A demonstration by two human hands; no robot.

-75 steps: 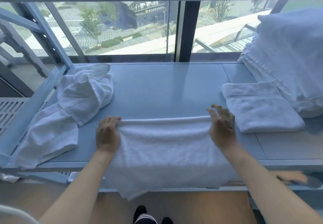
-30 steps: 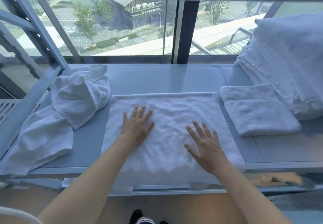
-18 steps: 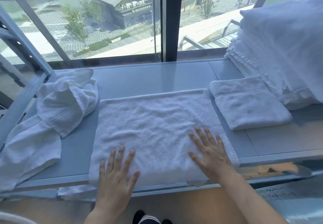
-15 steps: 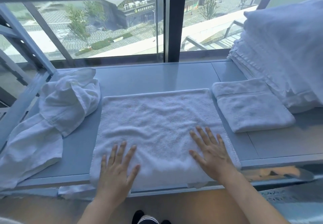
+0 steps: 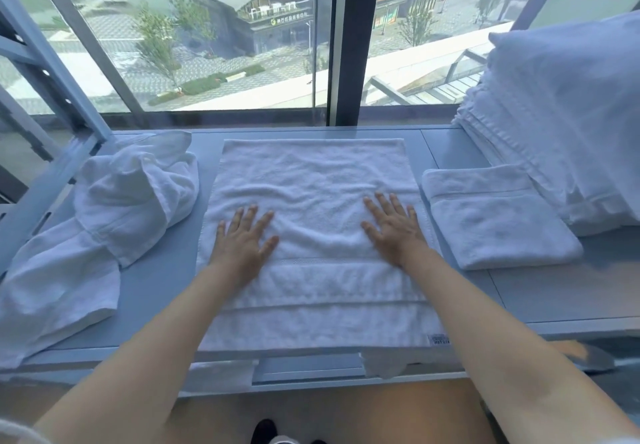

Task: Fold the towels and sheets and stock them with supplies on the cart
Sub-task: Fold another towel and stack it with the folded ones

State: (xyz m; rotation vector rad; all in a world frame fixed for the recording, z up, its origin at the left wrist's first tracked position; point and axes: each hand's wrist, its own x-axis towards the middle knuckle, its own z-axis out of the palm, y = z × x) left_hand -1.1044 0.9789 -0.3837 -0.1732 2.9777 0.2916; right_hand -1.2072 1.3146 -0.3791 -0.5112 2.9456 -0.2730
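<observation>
Both hands, left hand (image 5: 244, 241) and right hand (image 5: 393, 225), press flat on towel (image 5: 311, 180).

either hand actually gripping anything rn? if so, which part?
Nothing is gripped. The left hand and right hand both lie flat, fingers spread, pressing on the middle of the spread white towel on the shelf.

Beyond the hands, a large window (image 5: 221, 52) with a dark vertical frame (image 5: 346, 59) gives daylight, and below them is a wooden floor (image 5: 381, 416).
</observation>
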